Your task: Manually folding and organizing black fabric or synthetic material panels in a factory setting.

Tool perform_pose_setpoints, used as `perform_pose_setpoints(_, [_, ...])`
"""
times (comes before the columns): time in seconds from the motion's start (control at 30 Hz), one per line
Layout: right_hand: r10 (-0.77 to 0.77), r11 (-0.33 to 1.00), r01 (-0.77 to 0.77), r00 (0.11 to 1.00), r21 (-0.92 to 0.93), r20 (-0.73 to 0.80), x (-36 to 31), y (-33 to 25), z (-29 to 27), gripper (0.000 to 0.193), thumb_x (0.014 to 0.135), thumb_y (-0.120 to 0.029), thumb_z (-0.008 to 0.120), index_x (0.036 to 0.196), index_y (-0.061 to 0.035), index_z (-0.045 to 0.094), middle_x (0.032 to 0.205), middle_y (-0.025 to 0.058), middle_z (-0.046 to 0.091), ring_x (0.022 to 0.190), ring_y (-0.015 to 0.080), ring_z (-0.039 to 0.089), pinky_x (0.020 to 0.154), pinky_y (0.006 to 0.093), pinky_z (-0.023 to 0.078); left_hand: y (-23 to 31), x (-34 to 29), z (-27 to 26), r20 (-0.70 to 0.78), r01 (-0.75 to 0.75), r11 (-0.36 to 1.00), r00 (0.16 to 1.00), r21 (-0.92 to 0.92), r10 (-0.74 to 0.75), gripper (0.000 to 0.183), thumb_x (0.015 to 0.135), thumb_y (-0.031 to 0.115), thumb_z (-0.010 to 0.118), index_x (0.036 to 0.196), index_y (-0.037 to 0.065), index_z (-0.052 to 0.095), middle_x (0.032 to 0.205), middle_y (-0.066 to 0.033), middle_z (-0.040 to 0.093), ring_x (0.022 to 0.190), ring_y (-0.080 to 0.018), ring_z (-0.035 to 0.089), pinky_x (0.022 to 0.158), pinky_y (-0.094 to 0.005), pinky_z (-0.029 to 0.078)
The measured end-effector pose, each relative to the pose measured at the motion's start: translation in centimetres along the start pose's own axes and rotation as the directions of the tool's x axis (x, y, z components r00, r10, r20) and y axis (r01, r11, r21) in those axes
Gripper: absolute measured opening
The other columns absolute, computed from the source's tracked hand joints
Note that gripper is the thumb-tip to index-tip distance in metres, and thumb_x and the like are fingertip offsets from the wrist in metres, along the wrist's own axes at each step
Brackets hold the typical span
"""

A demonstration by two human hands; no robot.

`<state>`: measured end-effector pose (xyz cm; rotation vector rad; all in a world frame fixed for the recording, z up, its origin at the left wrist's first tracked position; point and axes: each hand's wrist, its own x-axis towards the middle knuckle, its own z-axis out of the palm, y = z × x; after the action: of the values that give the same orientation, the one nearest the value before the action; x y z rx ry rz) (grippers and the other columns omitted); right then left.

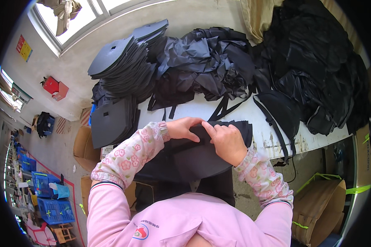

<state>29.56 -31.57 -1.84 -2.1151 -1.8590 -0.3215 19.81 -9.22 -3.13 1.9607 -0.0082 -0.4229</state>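
A dark, bag-like black fabric piece (200,160) hangs over the near edge of the table in front of me, its lower edge curved. My left hand (183,128) grips its upper part, with thumb and fingers bent round the cloth. Close beside it, my right hand (228,142) is closed on the same piece, fingers curled and the index finger reaching to the left fingertips. Layered black edges (245,131) show just beyond my right hand. What lies inside the folds is hidden.
Stacked dark grey sheets (119,61) with small slots stand at the far left, more sheets (113,121) nearer. Crumpled black fabric (206,61) covers the table's back; a taller heap (313,61) rises right. A black pouch (278,113) trails straps. Cardboard boxes (319,212) stand below.
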Motion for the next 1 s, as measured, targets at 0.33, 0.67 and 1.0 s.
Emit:
perform_pose_setpoints(0.33, [0.117,0.946,-0.137,0.989,0.294,0.088,4.2,6.1,3.9,0.047,0.077,-0.02,0.079,0.119,-0.0086,0.062,0.103,0.0132,0.063,0.101,0.0316,0.063,0.082,0.0428,0.052,-3.0,-3.9,10.7,-0.063,-0.086,0.556,0.968,0.826,0.243,0.098,0.083,0.065,0.061,0.155,0.008,0.027,0.161,-0.0206,0.022,0.151,-0.0367,0.016,0.118,-0.0607,0.011])
perform_pose_setpoints(0.67, [0.107,0.363,-0.658,0.733,0.66,0.672,22.6,2.6,13.9,0.058,0.084,-0.031,0.077,0.135,-0.0098,0.059,0.129,0.0158,0.064,0.115,0.0286,0.063,0.097,0.0355,0.049,-5.0,-4.7,11.8,-0.128,-0.089,0.647,0.951,0.757,0.281,0.092,0.087,0.06,0.061,0.157,0.014,0.023,0.164,-0.0159,0.015,0.153,-0.034,0.009,0.12,-0.0593,0.005])
perform_pose_setpoints(1.0, [0.053,0.414,-0.314,0.945,0.854,0.322,16.7,-0.6,9.7,0.029,0.09,-0.015,0.069,0.112,0.0042,0.07,0.106,0.0129,0.071,0.092,0.0191,0.067,0.084,0.0307,0.052,-6.4,-9.3,3.1,-0.784,-0.399,0.733,0.549,-0.551,-0.291,0.042,0.097,0.026,0.065,0.129,0.003,0.052,0.107,-0.0071,0.064,0.101,-0.0166,0.064,0.093,-0.0312,0.049])
